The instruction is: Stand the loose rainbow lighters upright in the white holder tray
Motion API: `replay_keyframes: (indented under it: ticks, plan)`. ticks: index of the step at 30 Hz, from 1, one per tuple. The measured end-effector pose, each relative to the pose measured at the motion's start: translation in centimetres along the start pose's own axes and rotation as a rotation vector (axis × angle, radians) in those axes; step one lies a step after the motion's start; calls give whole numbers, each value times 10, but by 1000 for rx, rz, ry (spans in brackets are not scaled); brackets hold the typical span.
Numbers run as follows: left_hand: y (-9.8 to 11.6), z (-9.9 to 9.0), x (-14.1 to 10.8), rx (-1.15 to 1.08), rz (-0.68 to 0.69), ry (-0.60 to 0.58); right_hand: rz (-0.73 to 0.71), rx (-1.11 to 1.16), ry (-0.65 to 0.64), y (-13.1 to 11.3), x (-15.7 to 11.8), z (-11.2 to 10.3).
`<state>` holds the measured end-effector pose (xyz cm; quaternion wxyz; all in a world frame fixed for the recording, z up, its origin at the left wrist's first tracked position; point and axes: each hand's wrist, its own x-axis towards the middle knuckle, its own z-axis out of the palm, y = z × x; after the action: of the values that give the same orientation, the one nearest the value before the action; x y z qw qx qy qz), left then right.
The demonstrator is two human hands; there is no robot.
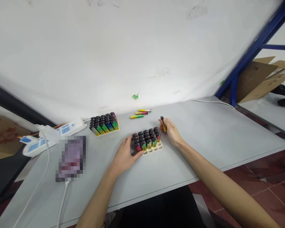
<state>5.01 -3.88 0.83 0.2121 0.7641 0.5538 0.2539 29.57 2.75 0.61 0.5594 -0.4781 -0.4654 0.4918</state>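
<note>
My left hand [125,155] is closed around the left end of a cream holder tray [159,147] that stands in front of me. Upright lighters [148,144] with black tops and coloured bodies fill most of its holes; the holes along the near edge show bare. Just right of the tray, my right hand [169,129] grips a yellow lighter [163,124] with a black top, held nearly upright. Behind the tray, three loose lighters [141,113] lie flat near the wall. A second block of upright lighters [104,123] stands at the back left in its own tray.
A white power strip [71,126] with plugs and cords runs along the left. A blurred-out phone-like object [72,158] lies nearby with a white cable [63,202] attached. The white wall bounds the back of the grey table [218,133]. Cardboard boxes [256,77] stand beyond a blue frame [234,85].
</note>
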Motion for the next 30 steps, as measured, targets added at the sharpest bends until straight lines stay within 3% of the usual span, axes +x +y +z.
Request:
replay_keyframes:
  ticks: [4, 11, 17, 25, 30]
  plan:
    - [-2, 1, -1, 4, 0, -7, -54, -140, -91, -7, -9, -17]
    - [-2, 1, -2, 36, 0, -5, -16, -10, -268, -16, -14, -48]
    - [-2, 0, -2, 45, 28, 4, 46, -86, -342, -15, -25, -38]
    - [-3, 0, -2, 57, 7, 13, -73, -312, -325, -15, -32, -30]
    - [-4, 1, -1, 66, 9, 24, -41, -327, -369, -10, -32, -32]
